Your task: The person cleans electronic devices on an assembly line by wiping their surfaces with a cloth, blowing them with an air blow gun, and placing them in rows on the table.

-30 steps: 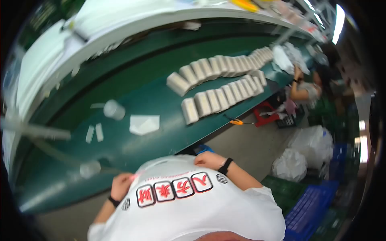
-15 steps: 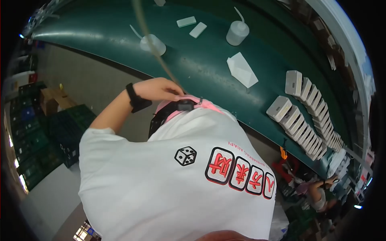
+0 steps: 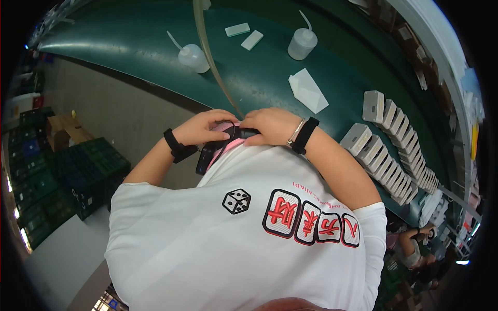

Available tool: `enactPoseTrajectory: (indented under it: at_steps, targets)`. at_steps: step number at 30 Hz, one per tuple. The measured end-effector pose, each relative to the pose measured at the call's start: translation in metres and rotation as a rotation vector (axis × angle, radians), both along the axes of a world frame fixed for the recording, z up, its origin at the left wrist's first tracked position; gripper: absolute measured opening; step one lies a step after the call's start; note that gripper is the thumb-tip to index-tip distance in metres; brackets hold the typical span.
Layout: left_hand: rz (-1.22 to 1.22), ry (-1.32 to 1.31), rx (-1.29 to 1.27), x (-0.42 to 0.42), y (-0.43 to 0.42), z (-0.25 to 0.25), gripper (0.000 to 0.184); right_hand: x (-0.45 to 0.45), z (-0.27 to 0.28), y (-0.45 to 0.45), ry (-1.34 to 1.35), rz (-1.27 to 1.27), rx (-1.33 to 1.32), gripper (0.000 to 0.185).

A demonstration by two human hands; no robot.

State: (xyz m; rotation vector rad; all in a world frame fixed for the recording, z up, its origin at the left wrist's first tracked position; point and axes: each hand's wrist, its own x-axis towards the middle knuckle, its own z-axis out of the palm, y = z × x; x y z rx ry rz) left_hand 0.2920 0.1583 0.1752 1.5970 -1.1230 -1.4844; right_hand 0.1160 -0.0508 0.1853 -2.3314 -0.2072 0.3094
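My left hand point(image 3: 199, 127) and my right hand point(image 3: 270, 127) meet at my waist, over the hem of my white shirt. Fingers of both hands close round a black strap point(image 3: 245, 133), with a thin dark cable beside it. Pink fabric point(image 3: 232, 143) shows under and between the hands. A black boxy device point(image 3: 206, 159) hangs below my left hand. Both wrists wear black bands, and a bangle is on the right one. A pale, thin tube point(image 3: 212, 62) runs down from above and ends behind my hands.
The green table point(image 3: 129, 57) holds two squeeze bottles point(image 3: 193, 58) point(image 3: 302, 44), two small white blocks point(image 3: 237, 29), a folded white sheet point(image 3: 308, 90) and rows of grey-white boxes point(image 3: 373, 106). Dark crates point(image 3: 93, 176) stand left. Another person point(image 3: 412, 249) sits at the lower right.
My right hand has come into view and taken hold at the waist. My left hand has shifted slightly down and grips the black strap. The black device now shows below it.
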Motion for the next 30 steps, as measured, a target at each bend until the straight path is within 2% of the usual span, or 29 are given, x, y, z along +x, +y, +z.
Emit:
enactPoseTrajectory:
  at_steps: [1,2,5,6,10,13,17,19,21,22,25,26,30]
  targets:
    - [-0.001,-0.003,0.000,-0.001,0.000,-0.001,0.047,0.004,0.000,0.002,0.014,0.032,0.004,0.041]
    - [0.002,-0.005,-0.015,-0.003,0.000,-0.003,0.047,0.002,0.004,0.005,-0.050,0.029,-0.069,0.031]
    - [-0.001,-0.024,-0.057,-0.008,0.000,-0.007,0.048,-0.012,0.028,0.019,-0.186,0.090,-0.370,0.022]
    - [-0.013,-0.043,-0.071,-0.009,-0.003,-0.005,0.048,-0.018,0.037,0.018,-0.308,0.058,-0.391,0.018]
    - [-0.038,-0.070,-0.134,-0.016,-0.014,-0.009,0.049,-0.038,0.037,0.013,-0.390,0.013,-0.402,0.022]
    - [-0.117,-0.199,-0.184,-0.024,-0.023,-0.003,0.048,-0.044,0.038,0.011,-0.643,0.033,-0.467,0.025]
    - [-0.122,-0.216,-0.181,-0.032,-0.028,-0.016,0.046,-0.035,0.022,0.002,-0.731,0.014,-0.423,0.025]
    - [-0.136,-0.247,-0.175,-0.039,-0.029,-0.027,0.042,-0.020,0.025,-0.003,-0.574,-0.036,-0.345,0.032]
    - [-0.156,-0.142,-0.043,-0.040,-0.037,-0.026,0.041,0.000,0.029,-0.004,-0.467,-0.122,-0.281,0.035]
    - [-0.167,-0.095,0.022,-0.038,-0.040,-0.025,0.041,0.002,0.021,-0.005,-0.459,-0.083,-0.293,0.022]
    - [-0.126,-0.183,-0.191,-0.042,-0.043,-0.033,0.042,-0.010,0.007,-0.024,-0.427,-0.348,-0.074,0.023]
    - [-0.161,-0.241,-0.169,-0.040,-0.043,-0.034,0.044,-0.015,-0.001,-0.031,-0.352,-0.425,0.038,0.026]
    - [-0.168,-0.157,0.002,-0.037,-0.052,-0.010,0.047,-0.036,-0.020,-0.047,-0.081,-0.639,0.283,0.032]
